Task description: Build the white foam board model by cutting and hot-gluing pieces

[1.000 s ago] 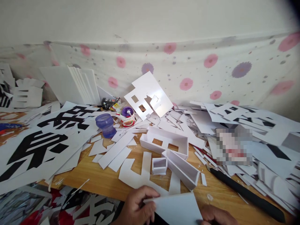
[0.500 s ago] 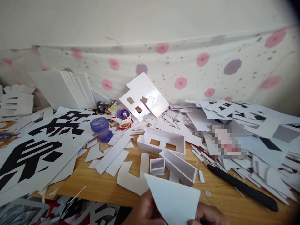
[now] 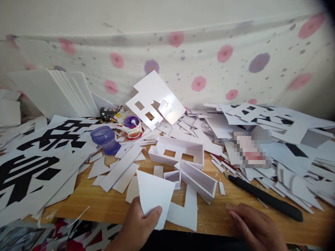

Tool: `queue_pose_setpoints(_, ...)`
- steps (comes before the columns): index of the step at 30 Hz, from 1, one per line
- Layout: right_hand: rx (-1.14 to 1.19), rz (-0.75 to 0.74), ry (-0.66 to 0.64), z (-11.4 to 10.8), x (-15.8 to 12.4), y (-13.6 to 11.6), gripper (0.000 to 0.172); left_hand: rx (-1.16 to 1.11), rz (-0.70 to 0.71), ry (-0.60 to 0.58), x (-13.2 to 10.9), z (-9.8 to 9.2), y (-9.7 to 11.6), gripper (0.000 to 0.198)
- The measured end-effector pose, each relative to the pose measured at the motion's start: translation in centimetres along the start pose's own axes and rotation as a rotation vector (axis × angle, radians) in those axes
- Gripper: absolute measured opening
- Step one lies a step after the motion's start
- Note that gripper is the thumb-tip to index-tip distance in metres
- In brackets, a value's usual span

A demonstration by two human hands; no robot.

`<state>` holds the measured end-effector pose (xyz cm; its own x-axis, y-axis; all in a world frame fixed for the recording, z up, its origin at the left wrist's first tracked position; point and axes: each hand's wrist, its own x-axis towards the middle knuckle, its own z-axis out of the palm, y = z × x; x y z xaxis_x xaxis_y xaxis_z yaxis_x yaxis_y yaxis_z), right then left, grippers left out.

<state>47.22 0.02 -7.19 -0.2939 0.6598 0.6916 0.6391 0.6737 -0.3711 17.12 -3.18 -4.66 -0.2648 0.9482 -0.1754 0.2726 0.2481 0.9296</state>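
Note:
My left hand [image 3: 137, 223] grips a piece of white foam board [image 3: 155, 193] with one curved edge, thumb flat on its face. Over the wooden tabletop to the right is my right hand [image 3: 258, 221], its thumb and fingers pinched together. A small pale bit shows at those fingertips, too unclear to name. Just beyond the held piece stand a small white open box [image 3: 176, 177], a narrow white trough [image 3: 199, 181] and a larger white box shape [image 3: 178, 153] with square holes. A flat white cut-out [image 3: 183, 212] lies partly under the held piece.
A long black-handled tool [image 3: 267, 198] lies at the right, near a pixelated pinkish item [image 3: 251, 150]. A purple jar [image 3: 106, 139] and a paper tub [image 3: 133, 130] stand left of centre. Stencil sheets [image 3: 65, 167] cover the left; white scraps [image 3: 295, 191] pile up right.
The white piece, held between both hands before, is now in my left hand alone, further left. My right hand has let go and moved right, over the table. The view has tilted down slightly.

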Motion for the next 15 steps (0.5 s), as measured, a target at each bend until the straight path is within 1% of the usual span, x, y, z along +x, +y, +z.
queue_pose_setpoints(5, -0.017, 0.041, 0.017, 0.6, -1.2, 0.8, 0.027, 0.038, 0.05, 0.026, 0.2, 0.3, 0.7, 0.019)
queue_pose_setpoints(8, -0.017, 0.039, 0.033, 1.0, -1.6, 0.9, 0.021, 0.082, 0.073, 0.057, 0.0, 0.2, 0.7, 0.019)
queue_pose_setpoints(11, -0.015, 0.012, 0.035, 1.2, -1.6, 0.9, 0.014, 0.063, 0.072, 0.088, -0.4, 0.0, 0.1, 0.022)
queue_pose_setpoints(15, -0.033, -0.012, 0.008, 1.4, -1.6, 0.7, 0.013, 0.098, 0.057, 0.094, -1.0, -0.1, -1.8, 0.028)
